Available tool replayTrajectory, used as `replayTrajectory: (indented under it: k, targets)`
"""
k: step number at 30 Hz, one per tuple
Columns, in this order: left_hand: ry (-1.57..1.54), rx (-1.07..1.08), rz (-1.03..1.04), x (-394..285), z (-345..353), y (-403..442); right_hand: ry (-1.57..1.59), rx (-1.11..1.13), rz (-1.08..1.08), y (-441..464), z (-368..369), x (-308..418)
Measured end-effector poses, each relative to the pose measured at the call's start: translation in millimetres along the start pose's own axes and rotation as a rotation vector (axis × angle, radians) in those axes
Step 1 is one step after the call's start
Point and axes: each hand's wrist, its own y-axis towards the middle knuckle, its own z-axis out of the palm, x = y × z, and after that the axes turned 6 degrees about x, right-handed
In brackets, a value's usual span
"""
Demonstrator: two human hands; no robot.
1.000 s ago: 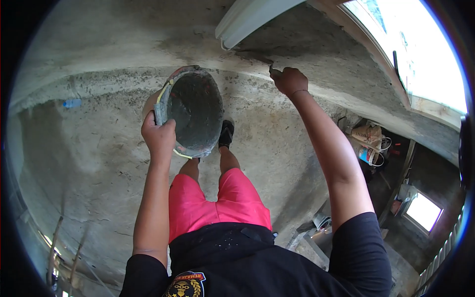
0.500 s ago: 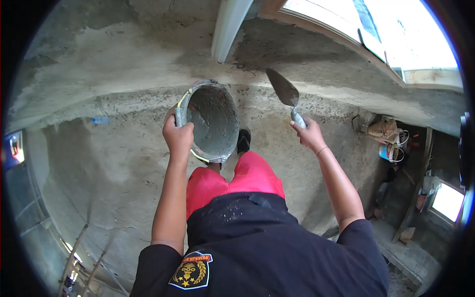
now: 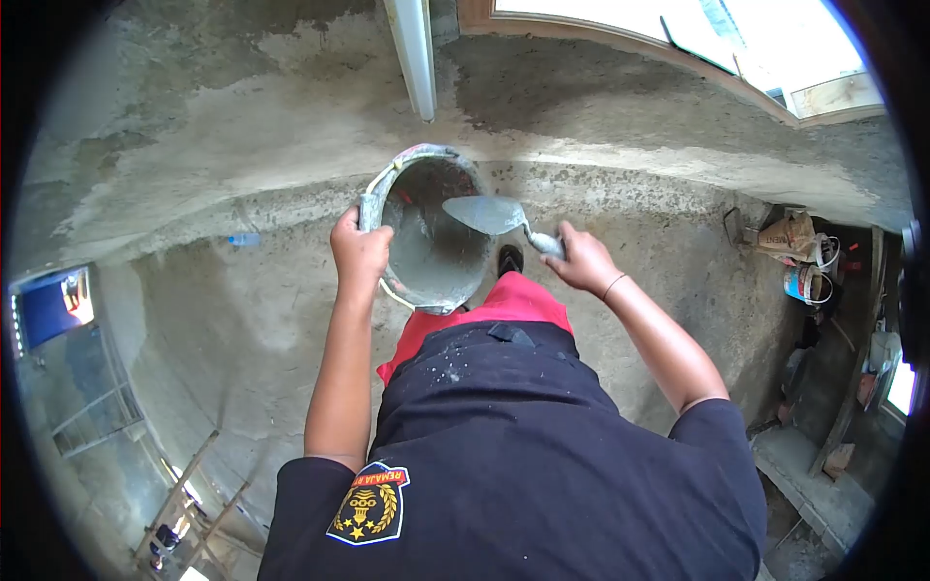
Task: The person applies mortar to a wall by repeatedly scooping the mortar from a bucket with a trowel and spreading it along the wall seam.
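My left hand (image 3: 360, 250) is closed around the grip on the yellow-edged rim of a round bucket (image 3: 436, 261), which is tilted so its grey, mortar-coated inside shows. In my right hand (image 3: 584, 259) is the handle of a trowel (image 3: 489, 215). The pointed metal blade reaches left across the bucket's right rim and over its opening. Wet grey mortar lies inside the bucket; whether the blade touches it I cannot tell.
A rough plastered wall (image 3: 291, 87) with a white pipe (image 3: 415, 58) and a window frame (image 3: 620, 44) is ahead. A plastic bottle (image 3: 244, 239) lies at left. Cement bag (image 3: 790, 235) and paint bucket (image 3: 806, 285) are at right. Wooden poles (image 3: 184, 484) stand lower left.
My right hand has come back from the wall and moved the trowel leftward over the bucket's opening. My left hand still holds the bucket. The view has shifted.
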Motion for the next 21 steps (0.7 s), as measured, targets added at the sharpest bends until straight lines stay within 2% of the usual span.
replayTrajectory:
  k: [4, 7, 11, 14, 17, 21]
  targets:
    - [-0.007, -0.006, -0.014, -8.6, 1.9, -5.8, -0.131, -0.047, -0.059, 8.1, -9.2, 2.1]
    - [-0.035, -0.006, -0.014, -21.0, 3.2, -9.1, -0.372, -0.202, -0.256, 18.0, -16.6, 1.5]
    - [-0.015, 0.000, -0.023, -34.0, 7.4, -12.0, -0.389, -0.199, -0.342, 37.5, -21.3, 1.4]
    - [0.023, 0.015, 0.050, -41.5, 11.0, -12.7, -0.391, -0.153, -0.346, 51.6, -20.1, 6.5]
    - [-0.064, 0.009, 0.066, -52.6, 15.8, -19.9, -0.367, -0.113, -0.350, 55.4, -12.0, 13.5]
    - [-0.026, -0.002, 0.058, -54.2, 16.4, -18.5, -0.317, -0.103, -0.362, 46.1, -2.3, 10.9]
